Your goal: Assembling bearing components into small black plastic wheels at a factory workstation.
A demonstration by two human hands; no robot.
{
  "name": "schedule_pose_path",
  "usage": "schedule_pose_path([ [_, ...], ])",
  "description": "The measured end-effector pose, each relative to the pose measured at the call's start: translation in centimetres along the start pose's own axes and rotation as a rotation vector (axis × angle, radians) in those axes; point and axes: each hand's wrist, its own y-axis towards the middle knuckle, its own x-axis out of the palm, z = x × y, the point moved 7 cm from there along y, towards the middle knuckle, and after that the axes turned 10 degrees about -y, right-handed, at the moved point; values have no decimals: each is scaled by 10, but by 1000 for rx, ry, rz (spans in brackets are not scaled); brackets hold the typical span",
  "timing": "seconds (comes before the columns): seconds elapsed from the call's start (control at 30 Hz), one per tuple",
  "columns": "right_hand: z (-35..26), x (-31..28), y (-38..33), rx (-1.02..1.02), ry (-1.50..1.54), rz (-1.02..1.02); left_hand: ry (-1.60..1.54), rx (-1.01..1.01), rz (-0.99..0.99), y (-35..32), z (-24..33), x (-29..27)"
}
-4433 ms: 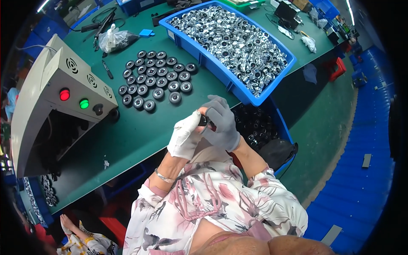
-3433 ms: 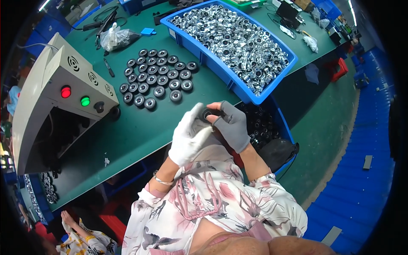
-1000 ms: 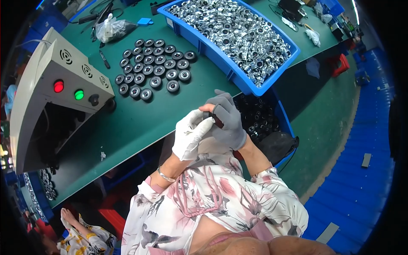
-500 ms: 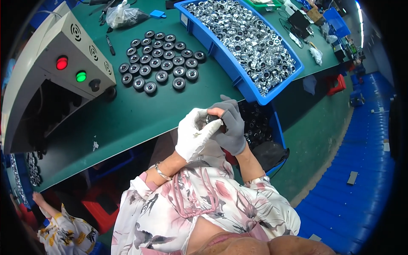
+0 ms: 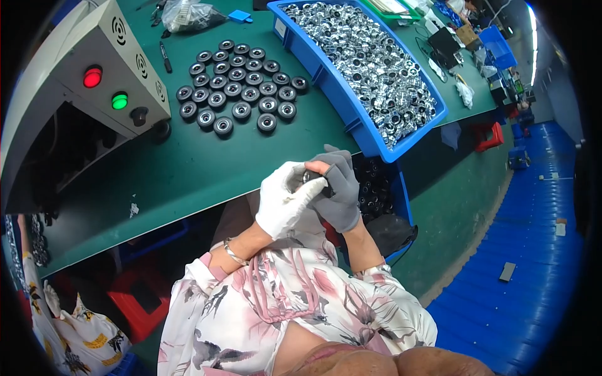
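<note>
In front of my chest, both hands meet around a small black wheel (image 5: 311, 177) with a shiny metal part showing. My left hand (image 5: 281, 202), in a white glove, curls its fingers and thumb about it. Pressed against the other side is my right hand (image 5: 340, 197) in a grey glove, one bare fingertip on top of the wheel. The fingers cover most of it. Several finished-looking black wheels (image 5: 233, 89) lie in loose rows on the green table (image 5: 276, 147). Beyond my right hand, a blue tray (image 5: 378, 150) holds many shiny metal hubs (image 5: 370, 69).
At the left stands a beige machine (image 5: 94, 56) with red and green buttons. Below the table edge, a blue bin (image 5: 406, 207) holds dark wheels. A black marker (image 5: 165, 57), plastic bag (image 5: 188, 15) and red stool (image 5: 135, 301) are nearby. A co-worker's sleeve (image 5: 94, 335) shows lower left.
The view has shifted slightly. Both hands stay closed around the wheel in nearly the same pose. At the lower left, the co-worker's arm has moved.
</note>
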Motion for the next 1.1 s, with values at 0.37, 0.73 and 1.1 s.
schedule_pose_path([
  [0.37, 15, 9, -5, 697, 775, -182, -811, -387, -164, -1, -22, 4],
  [0.73, 14, 20, -8, 929, 842, -152, -199, -96, 135, -9, -8, -11],
  [1.1, 25, 29, -7, 771, 711, -243, 149, -28, 60, -8, -3, -24],
])
